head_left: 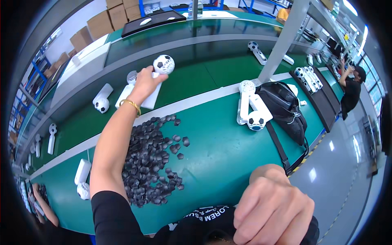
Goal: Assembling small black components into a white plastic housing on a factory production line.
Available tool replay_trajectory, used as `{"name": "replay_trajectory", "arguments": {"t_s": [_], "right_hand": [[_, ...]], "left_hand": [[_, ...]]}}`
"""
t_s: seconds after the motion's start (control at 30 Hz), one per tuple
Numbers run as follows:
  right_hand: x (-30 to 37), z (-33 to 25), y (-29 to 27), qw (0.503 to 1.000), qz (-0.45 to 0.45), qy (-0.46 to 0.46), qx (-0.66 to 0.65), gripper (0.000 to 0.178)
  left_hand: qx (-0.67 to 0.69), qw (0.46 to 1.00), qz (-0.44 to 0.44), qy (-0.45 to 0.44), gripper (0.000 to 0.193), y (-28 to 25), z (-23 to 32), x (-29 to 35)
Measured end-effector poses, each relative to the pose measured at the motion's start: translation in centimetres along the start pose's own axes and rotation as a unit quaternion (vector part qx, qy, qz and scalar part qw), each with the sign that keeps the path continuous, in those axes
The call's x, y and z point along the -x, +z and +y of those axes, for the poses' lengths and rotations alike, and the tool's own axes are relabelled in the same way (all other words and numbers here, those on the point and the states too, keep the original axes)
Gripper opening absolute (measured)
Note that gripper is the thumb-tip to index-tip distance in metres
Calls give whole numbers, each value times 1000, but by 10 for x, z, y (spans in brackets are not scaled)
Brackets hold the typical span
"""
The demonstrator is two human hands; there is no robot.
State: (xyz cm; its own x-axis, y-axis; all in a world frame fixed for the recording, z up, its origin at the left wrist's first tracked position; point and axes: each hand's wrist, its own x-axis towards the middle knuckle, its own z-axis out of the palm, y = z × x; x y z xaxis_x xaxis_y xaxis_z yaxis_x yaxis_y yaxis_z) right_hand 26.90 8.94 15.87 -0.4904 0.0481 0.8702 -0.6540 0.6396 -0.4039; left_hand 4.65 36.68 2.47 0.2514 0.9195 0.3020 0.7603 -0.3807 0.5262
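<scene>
The left hand (147,83) is gripping a white football-headed handheld fan (164,64) over the green conveyor belt (200,75).
It is probably feeling light and stiff, its smooth shell slightly slippery, its vented ball looking more fragile; the handle (152,98) is likely offering the safer hold. The right hand (273,208) is showing curled fingers; whether it is enclosing anything, I cannot tell.

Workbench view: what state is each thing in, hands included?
Ball-headed white device: held in the left hand.
Right hand: fingers curled, palm hidden.
Black pieces: loose, heaped, some scattered.
Black bag: lying down.
White devices beside it: lying down, unheld.
Cardboard boxes: stacked.
</scene>
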Motion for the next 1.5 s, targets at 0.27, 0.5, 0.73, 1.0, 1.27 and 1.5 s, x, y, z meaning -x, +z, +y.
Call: {"name": "replay_trajectory", "arguments": {"t_s": [0.27,0.5,0.73,1.0,1.27,1.5], "right_hand": [[-1,21,19,963,224,147,-3,39],[8,41,21,966,215,142,-27,38],[-7,23,38,959,206,185,-51,37],[3,22,44,987,114,61,-96,33],[19,18,60,983,5,59,-174,35],[45,82,68,930,139,186,286,56]], "left_hand": [[-43,993,109,33,51,53,-54,-43],[-375,907,135,-136,54,-36,-85,31],[-267,924,55,-267,56,-53,-149,48],[441,827,158,-310,39,-87,-112,102],[786,593,44,-169,40,-130,-20,224],[651,743,-8,-152,59,-88,55,317]]}}
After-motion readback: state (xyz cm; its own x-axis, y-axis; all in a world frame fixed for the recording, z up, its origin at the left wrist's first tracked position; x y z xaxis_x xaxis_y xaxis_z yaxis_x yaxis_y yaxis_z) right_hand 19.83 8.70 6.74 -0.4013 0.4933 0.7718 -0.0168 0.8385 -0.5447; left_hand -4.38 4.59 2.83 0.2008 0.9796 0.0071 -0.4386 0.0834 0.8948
